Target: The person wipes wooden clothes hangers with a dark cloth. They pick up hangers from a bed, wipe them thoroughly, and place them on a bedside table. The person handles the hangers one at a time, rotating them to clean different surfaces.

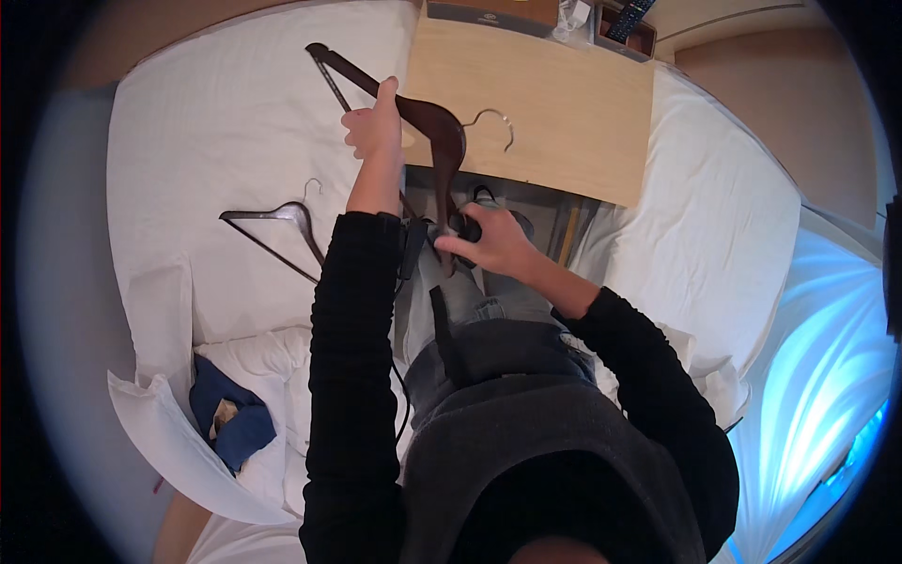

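Observation:
A dark brown wooden coat hanger point(426, 116) with a metal hook is held up at a slant before me, its hook pointing right. My left hand point(375, 130) grips its far arm, thumb along the wood and fingers curled by the trouser bar. At the near arm, my right hand point(497, 241) has its thumb laid across the wood; its other fingers are partly hidden. Left of my left sleeve, a second dark wooden hanger point(261, 213) lies flat on the white bed sheet point(232, 141), partly covered by the sleeve.
A light wooden table point(542, 134) stands ahead between two white-covered beds. On its far edge are a brown box point(493, 15), a white adapter point(579, 14) and a tray point(641, 42) holding a remote control point(629, 20). White pillows point(176, 444) and dark blue cloth point(243, 430) lie at the lower left.

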The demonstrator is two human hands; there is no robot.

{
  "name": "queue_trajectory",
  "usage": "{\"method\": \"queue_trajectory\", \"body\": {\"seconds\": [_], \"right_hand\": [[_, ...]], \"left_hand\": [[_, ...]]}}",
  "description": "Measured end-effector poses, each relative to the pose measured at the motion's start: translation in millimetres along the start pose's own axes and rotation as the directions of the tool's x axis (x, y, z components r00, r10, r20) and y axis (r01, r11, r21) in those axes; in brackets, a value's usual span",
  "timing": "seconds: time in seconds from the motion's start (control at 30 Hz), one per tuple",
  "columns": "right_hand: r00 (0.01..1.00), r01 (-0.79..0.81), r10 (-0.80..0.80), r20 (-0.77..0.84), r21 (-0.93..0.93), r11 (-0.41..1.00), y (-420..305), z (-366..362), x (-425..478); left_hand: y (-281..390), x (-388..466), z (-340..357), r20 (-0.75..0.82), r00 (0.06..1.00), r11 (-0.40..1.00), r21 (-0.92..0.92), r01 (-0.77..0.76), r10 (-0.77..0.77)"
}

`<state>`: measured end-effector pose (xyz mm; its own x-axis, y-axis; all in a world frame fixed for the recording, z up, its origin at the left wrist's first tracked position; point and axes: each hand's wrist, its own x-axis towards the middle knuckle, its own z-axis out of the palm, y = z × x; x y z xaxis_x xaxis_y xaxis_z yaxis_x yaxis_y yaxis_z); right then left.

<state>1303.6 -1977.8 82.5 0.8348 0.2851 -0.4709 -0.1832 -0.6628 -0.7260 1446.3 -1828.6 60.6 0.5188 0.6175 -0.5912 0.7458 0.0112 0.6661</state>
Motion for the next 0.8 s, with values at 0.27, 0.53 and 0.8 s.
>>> {"method": "queue_trajectory", "body": {"seconds": [0.27,0.53,0.8], "right_hand": [[0.963,-0.188,0.212,0.166,-0.145,0.971,78,-7,29],[0.887,-0.027,0.069,0.457,-0.099,0.995,99,-15,28],[0.908,-0.016,-0.039,0.417,0.127,0.992,185,75,45]], "left_hand": [[0,-3,93,-0.06,0.992,0.981,0.155,0.119,-0.111],[-8,7,163,-0.145,0.958,0.896,0.341,0.283,-0.248],[-23,23,202,-0.274,0.899,0.825,0.373,0.426,-0.341]]}}
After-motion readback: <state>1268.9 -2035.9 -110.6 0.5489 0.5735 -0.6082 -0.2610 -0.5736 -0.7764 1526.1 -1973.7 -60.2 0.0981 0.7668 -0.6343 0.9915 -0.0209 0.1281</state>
